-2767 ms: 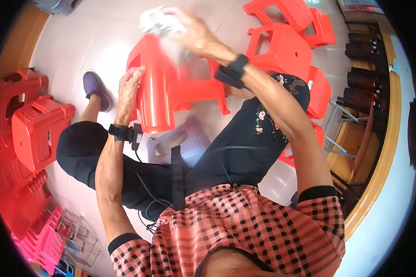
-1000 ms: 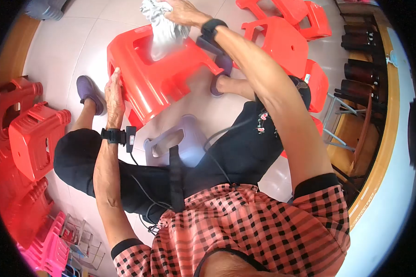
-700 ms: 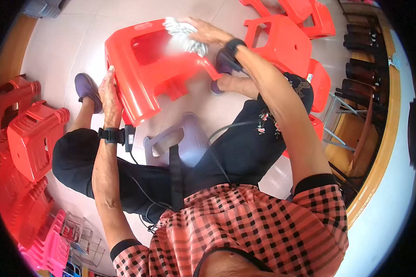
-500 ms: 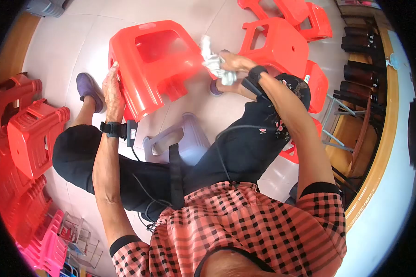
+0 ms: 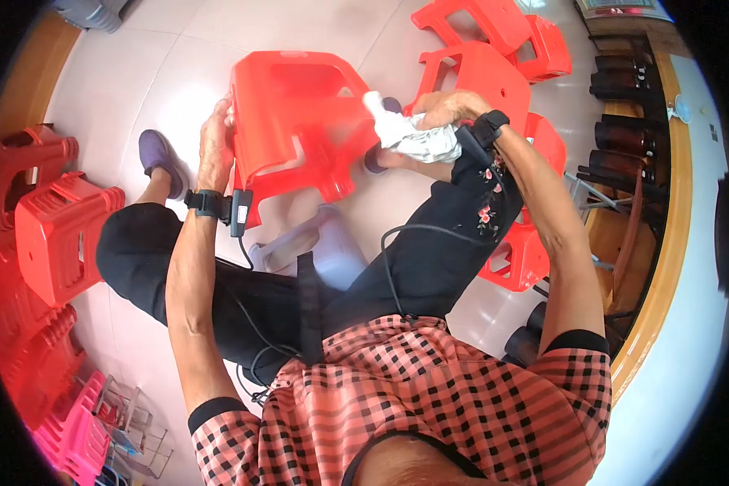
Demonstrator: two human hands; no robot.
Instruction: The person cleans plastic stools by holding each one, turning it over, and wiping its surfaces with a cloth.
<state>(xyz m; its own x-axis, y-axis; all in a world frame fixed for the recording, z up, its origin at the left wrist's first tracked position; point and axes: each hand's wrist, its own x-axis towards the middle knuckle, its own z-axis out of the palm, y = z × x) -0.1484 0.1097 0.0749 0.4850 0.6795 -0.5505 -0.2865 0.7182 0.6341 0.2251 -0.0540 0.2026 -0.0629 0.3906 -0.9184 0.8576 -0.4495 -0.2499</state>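
Observation:
A red plastic stool is held up in front of me, tilted, with its legs toward me and to the right. My left hand grips its left side, the fingers partly hidden behind the edge. My right hand is closed on a crumpled white cloth, just right of the stool's legs. The cloth's free end hangs toward the stool; whether it touches I cannot tell. Below the held stool, a pale purple-grey stool stands on the floor between my legs.
Several red stools stand on the tiled floor at upper right, with another red stool by my right leg. Stacked red stools line the left side, above pink stools. Dark chairs stand along the right wall.
The held red stool has moved right and turned, along with my left hand. My right hand and the cloth have shifted right and slightly down.

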